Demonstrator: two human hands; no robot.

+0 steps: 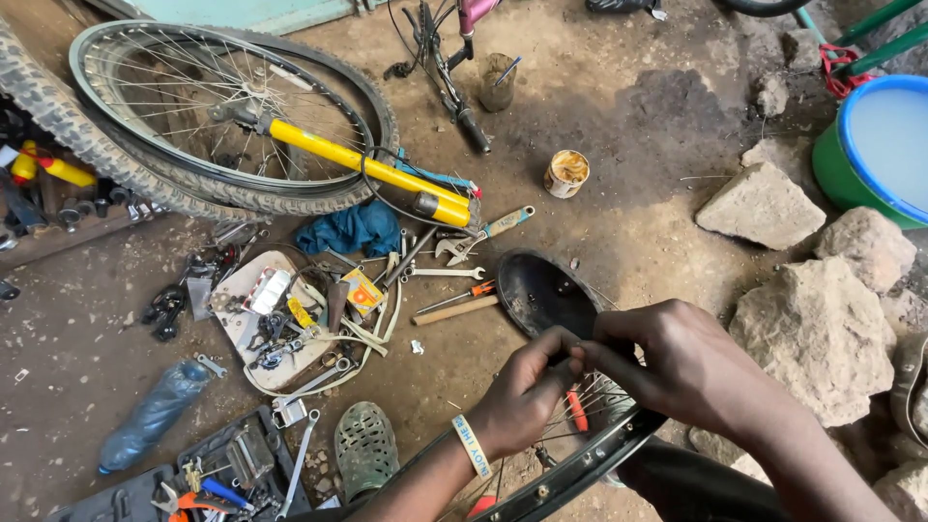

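My left hand [522,391] and my right hand [677,362] meet over a bare bicycle wheel rim [580,469] with thin spokes [590,401] at the bottom middle. The fingertips of both hands pinch together at a spoke near the rim's top edge. What exactly sits between the fingers is too small to tell. A pale wristband circles my left wrist. A black shallow pan [546,295] lies on the dirt just beyond my hands.
Spanners, a screwdriver and small parts [319,309] are scattered at left. A yellow pump [367,164] rests on a tyred wheel [232,116]. Large rocks [817,329] stand at right beside a green tub [875,145]. A tin [565,174], a plastic bottle [150,416] and a shoe [365,449] lie around.
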